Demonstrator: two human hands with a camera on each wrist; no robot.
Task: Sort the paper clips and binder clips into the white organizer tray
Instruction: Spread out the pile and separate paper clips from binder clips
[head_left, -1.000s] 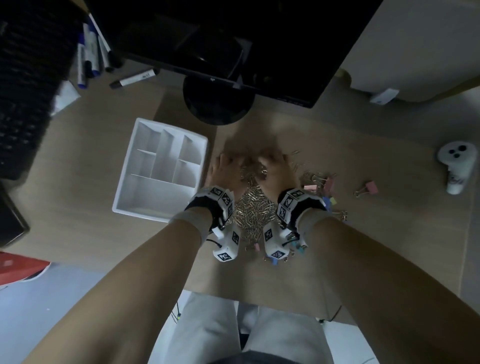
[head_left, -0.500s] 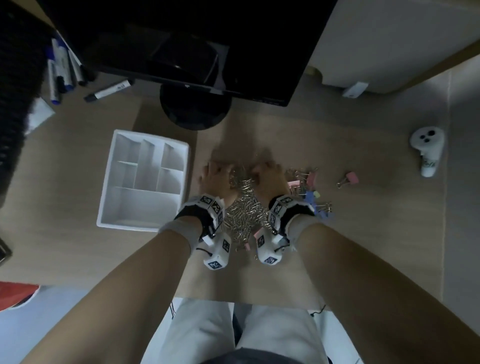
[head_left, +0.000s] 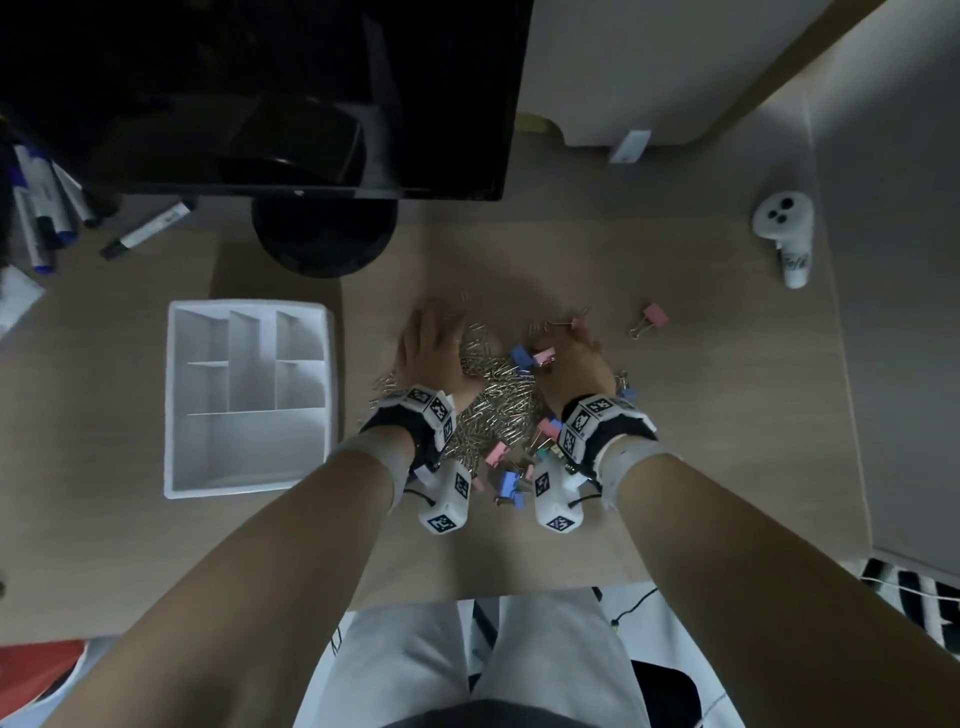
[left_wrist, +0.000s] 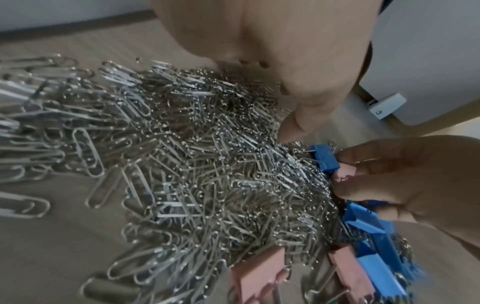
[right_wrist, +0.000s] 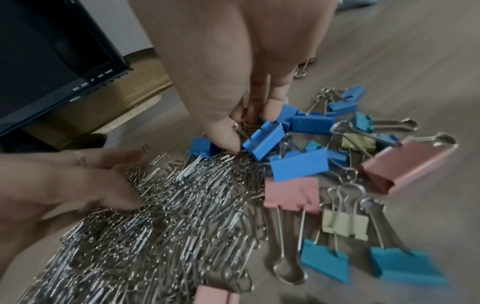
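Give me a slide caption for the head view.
Both hands rake the paper clip pile; white organizer tray sits empty.

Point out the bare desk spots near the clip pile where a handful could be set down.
Bare desk shows between the white organizer tray and the left hand, and between the stray pink binder clip and the white controller. It is crowded between both hands, where the paper clips lie, and around the right hand.
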